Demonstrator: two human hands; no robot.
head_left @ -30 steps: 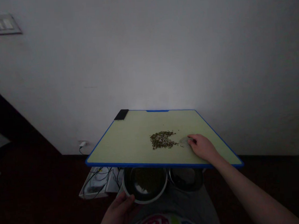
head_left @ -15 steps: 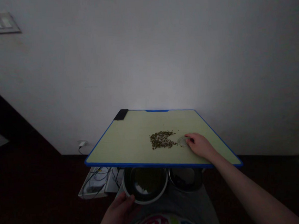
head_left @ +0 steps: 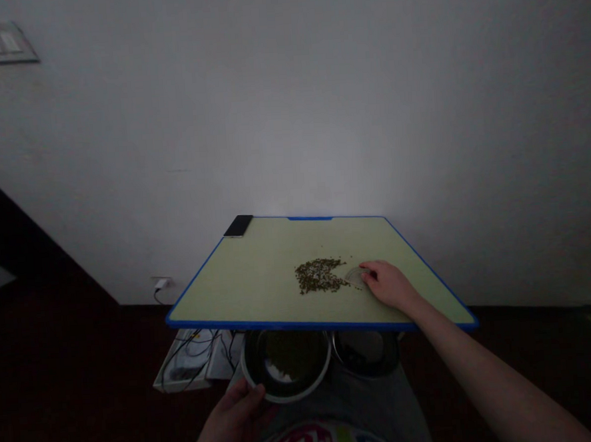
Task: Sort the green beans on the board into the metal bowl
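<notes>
On the pale board (head_left: 258,263) with a blue edge, small greenish-brown beans or grains (head_left: 319,276) lie in a loose spread. A clear, half-round protractor (head_left: 353,275) touches the board at the right side of this spread. My right hand (head_left: 387,284) is closed on it, thumb and fingers pinched together. Below the board's front edge, my left hand (head_left: 241,401) grips the rim of a metal bowl (head_left: 305,395), which contains more greenish grains. Part of that bowl is hidden under the board.
A second dark metal bowl (head_left: 391,358) rests on my lap, right of the first. A black phone (head_left: 238,226) lies at the board's far left corner. White boxes with cables (head_left: 184,371) sit below left. The wall (head_left: 299,114) stands behind the board.
My right hand and the protractor have shifted slightly left, closer to the grains. My left hand keeps its hold on the bowl.
</notes>
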